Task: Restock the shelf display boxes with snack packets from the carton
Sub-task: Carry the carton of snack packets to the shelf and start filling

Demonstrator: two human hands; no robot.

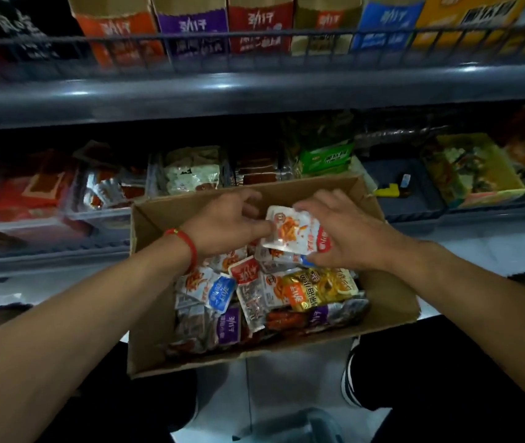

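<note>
Your right hand [347, 238] curls round a small stack of white snack packets [293, 231] with an orange picture on the front, thumb low at the near edge and fingers over the far edge. Your left hand [226, 225] meets the same stack from the other side, its fingertips pinching the left edge of the top packet. The stack sits raised above the rest, over the far half of the open cardboard carton [146, 282].

Below your hands the carton holds a loose heap of packets [254, 298]: white ones with blue labels, white ones with purple labels, red-labelled ones, and a gold packet [322, 286] lying near the right side. A red cord bracelet [187, 244] circles your left wrist.

The carton stands on the pale tiled floor [274, 385] between your legs, its far wall just in front of the lower shelf [46, 251]. On that shelf sit display boxes of packets, among them a clear box [107, 199] of red-and-white packets left of the carton and a green pack [325, 158] behind it. To the right a dark tray [395, 174] holds a small yellow object [387, 190], which is too blurred to name.

Above, behind a wire rail [254, 49], the upper shelf carries a row of tall display boxes [190, 27] in orange, purple, red, blue and yellow.
</note>
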